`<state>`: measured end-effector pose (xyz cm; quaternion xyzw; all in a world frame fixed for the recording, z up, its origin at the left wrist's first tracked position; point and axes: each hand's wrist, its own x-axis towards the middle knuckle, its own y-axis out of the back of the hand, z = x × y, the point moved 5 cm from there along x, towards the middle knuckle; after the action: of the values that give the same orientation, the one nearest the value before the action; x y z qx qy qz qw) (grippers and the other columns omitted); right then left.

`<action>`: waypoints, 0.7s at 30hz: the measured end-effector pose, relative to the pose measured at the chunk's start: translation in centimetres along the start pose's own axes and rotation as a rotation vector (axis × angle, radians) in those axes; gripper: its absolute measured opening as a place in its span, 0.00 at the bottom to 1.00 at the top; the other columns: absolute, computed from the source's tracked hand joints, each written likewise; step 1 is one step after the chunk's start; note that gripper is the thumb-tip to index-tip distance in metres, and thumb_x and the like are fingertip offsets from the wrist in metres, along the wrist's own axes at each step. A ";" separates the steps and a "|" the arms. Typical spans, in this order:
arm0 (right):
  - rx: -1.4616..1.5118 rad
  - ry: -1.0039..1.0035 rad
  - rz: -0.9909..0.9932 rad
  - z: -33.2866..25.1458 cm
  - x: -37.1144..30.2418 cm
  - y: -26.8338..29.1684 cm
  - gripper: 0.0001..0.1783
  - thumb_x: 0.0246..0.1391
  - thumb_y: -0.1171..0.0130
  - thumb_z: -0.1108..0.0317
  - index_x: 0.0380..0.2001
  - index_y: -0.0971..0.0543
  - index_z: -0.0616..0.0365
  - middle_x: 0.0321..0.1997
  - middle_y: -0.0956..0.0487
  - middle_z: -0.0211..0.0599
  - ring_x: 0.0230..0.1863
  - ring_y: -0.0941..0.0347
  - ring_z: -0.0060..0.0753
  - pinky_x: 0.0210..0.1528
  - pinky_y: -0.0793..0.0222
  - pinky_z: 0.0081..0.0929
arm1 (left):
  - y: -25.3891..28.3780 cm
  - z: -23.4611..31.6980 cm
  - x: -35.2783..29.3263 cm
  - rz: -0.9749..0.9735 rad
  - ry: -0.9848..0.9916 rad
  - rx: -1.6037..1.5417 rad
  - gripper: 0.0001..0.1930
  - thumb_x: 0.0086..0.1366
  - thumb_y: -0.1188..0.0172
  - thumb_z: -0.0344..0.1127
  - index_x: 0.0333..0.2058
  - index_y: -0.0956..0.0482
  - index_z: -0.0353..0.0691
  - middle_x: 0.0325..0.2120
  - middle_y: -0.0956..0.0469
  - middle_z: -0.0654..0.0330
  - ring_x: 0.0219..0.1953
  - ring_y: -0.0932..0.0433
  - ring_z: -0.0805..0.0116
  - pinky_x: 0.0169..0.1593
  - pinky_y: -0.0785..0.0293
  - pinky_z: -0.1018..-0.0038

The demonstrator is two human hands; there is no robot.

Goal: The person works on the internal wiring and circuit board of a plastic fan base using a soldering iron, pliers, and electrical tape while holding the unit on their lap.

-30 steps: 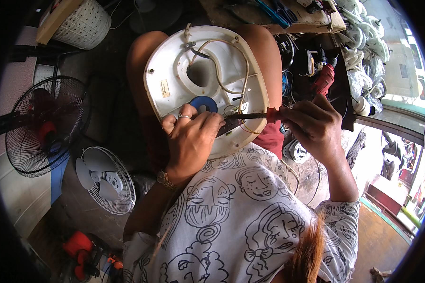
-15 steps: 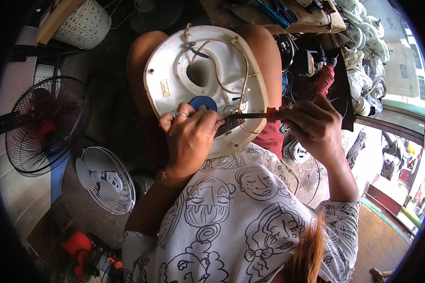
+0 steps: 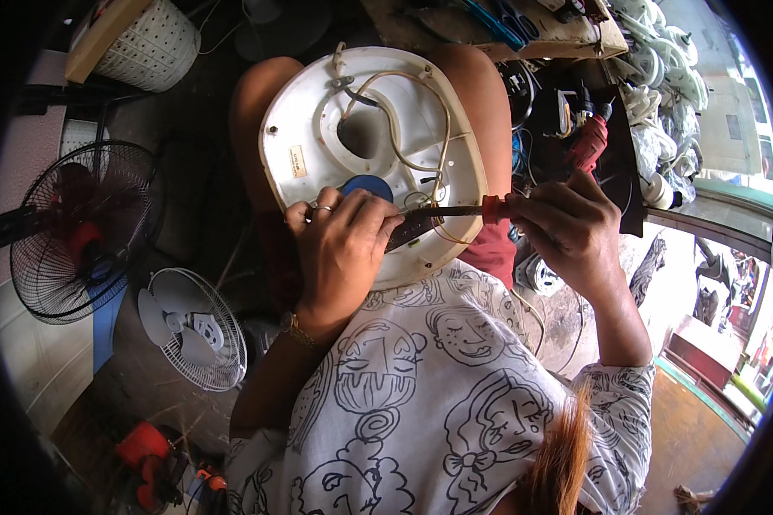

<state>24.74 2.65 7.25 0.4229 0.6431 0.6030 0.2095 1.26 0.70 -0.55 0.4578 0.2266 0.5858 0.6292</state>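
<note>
A white fan base (image 3: 296,116) lies underside up across my lap, its hollow interior and wiring exposed. My right hand (image 3: 572,225) grips the red handle of a tool (image 3: 494,209) with a long, dark metal shaft; the frames do not settle whether it is a soldering iron or a screwdriver. Its shaft points left, over thin wires (image 3: 438,225) inside the base. My left hand (image 3: 343,249) is closed over the near side of the base, fingers curled against a blue spool (image 3: 369,185) that they partly cover. The tool's tip, beside the left fingertips, is hard to make out.
A black fan (image 3: 81,232) stands at the left, with a grey-bladed fan head (image 3: 197,330) on the floor nearby. A red drill (image 3: 589,144) lies at the right. Scissors (image 3: 520,21) rest on a wooden bench (image 3: 575,43); white fan parts (image 3: 661,86) pile up beside it.
The left hand and the base have shifted very slightly left. Both hands keep their grips, and the tool stays almost where it was.
</note>
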 end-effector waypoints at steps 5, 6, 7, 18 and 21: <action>0.004 -0.006 0.014 0.0 0.0 0.0 0.14 0.43 0.28 0.65 0.37 0.11 0.41 0.26 0.23 0.19 0.27 0.33 0.29 0.26 0.33 0.28 | 0.0 -0.3 -0.1 0.023 0.006 -0.016 0.07 0.59 0.30 0.38 0.33 0.21 0.54 0.30 0.23 0.71 0.39 0.26 0.66 0.50 0.45 0.59; 0.000 -0.005 0.006 0.0 0.0 0.0 0.14 0.43 0.28 0.65 0.37 0.11 0.41 0.26 0.23 0.19 0.27 0.33 0.29 0.26 0.33 0.28 | 0.0 -0.4 -0.1 0.029 0.012 -0.022 0.07 0.60 0.31 0.38 0.33 0.22 0.53 0.30 0.23 0.70 0.39 0.26 0.65 0.51 0.45 0.59; -0.004 -0.005 -0.001 0.0 0.0 0.0 0.15 0.43 0.28 0.65 0.38 0.11 0.41 0.26 0.22 0.19 0.27 0.32 0.29 0.26 0.33 0.28 | 0.0 -0.4 0.0 0.029 0.012 -0.022 0.07 0.60 0.31 0.38 0.33 0.22 0.53 0.30 0.23 0.70 0.39 0.26 0.65 0.51 0.45 0.59; 0.008 -0.024 0.012 0.2 -0.2 0.0 0.15 0.41 0.26 0.67 0.37 0.11 0.43 0.29 0.19 0.20 0.28 0.30 0.29 0.27 0.31 0.27 | 1.2 -0.7 0.4 0.001 -0.004 0.046 0.03 0.65 0.37 0.38 0.36 0.20 0.50 0.34 0.22 0.68 0.41 0.26 0.63 0.52 0.43 0.59; 0.105 -0.085 0.008 1.2 -0.3 0.2 0.14 0.40 0.25 0.69 0.35 0.11 0.46 0.28 0.18 0.21 0.29 0.29 0.30 0.30 0.30 0.29 | 1.8 -1.2 0.8 0.047 -0.022 0.071 0.04 0.64 0.36 0.39 0.36 0.19 0.50 0.35 0.23 0.68 0.43 0.26 0.63 0.52 0.43 0.59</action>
<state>25.96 3.11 7.18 0.4611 0.6627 0.5509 0.2115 -0.54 1.59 0.63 0.4914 0.2296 0.5871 0.6010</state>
